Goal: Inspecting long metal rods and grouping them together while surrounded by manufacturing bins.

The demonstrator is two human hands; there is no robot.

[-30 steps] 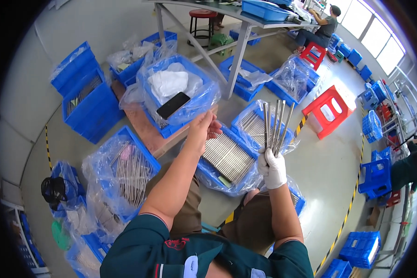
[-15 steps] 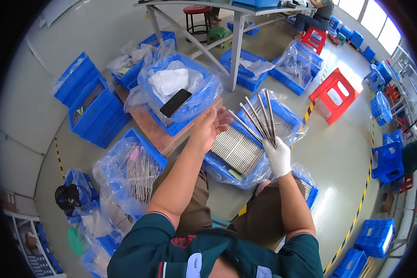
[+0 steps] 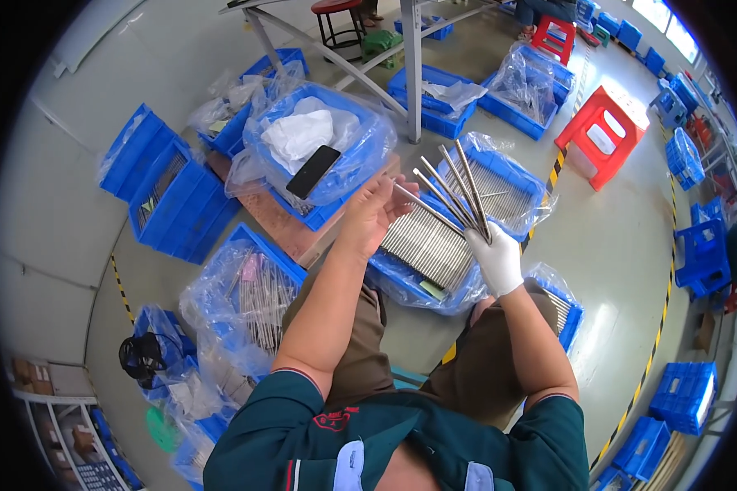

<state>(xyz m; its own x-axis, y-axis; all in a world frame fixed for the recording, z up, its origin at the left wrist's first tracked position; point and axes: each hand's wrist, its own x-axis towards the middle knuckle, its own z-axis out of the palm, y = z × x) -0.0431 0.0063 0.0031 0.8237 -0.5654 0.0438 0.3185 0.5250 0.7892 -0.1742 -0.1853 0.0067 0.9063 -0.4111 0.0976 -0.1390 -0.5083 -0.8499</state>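
- The grey floor (image 3: 622, 270) takes up most of what I see, with a yellow-and-black striped line running across it on my right.
- A metal-framed desk (image 3: 413, 65) stands at the top; I see only its legs and braces.
- Blue plastic crates ring me: an empty stack (image 3: 168, 192) far left, and one lined with clear plastic (image 3: 319, 155) holding white cloth and a black phone (image 3: 313, 171).
- The red stool (image 3: 602, 131) sits upper right, well apart from my hands.
- Straight ahead, the bag-lined crate of metal rods (image 3: 430, 245) lies just below my hands, the rods packed side by side in a flat layer.
- Another bagged crate (image 3: 250, 295) on my left holds a looser bundle of thin rods.
- My right hand (image 3: 497, 260), in a white glove, is closed tight around the lower ends of a fan of metal rods (image 3: 454, 192), which spread upward and to the left above the crate.
- My left hand (image 3: 373, 214) is bare, fingers curled, thumb and fingertips pinching the far end of the lowest rod in the fan.
- I cannot count the rods in the fan with certainty; several show apart.
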